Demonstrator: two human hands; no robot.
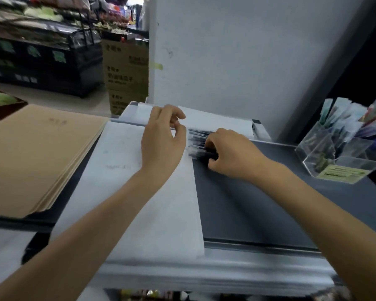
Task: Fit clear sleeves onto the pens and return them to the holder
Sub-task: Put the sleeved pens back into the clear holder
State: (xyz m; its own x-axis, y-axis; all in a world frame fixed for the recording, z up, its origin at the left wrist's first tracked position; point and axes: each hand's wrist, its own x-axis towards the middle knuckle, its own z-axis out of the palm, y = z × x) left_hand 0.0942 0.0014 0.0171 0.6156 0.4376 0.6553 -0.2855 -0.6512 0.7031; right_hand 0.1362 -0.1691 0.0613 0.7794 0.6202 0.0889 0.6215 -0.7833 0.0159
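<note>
Gripping one pen (201, 154), the right hand (230, 153) lies over about five blurred pens (197, 137). At nine o'clock the left hand (161, 140) curls its fingers, grasp unclear.

One wide-angle camera, worn on the head, looks forward and down from close above the dark desk (258, 203), so both forearms (109, 213) run from the bottom edge to the left hand (161, 144) and right hand (230, 153) by the pens (199, 140) mid-frame, a white wall (226, 61) straight ahead.
</note>
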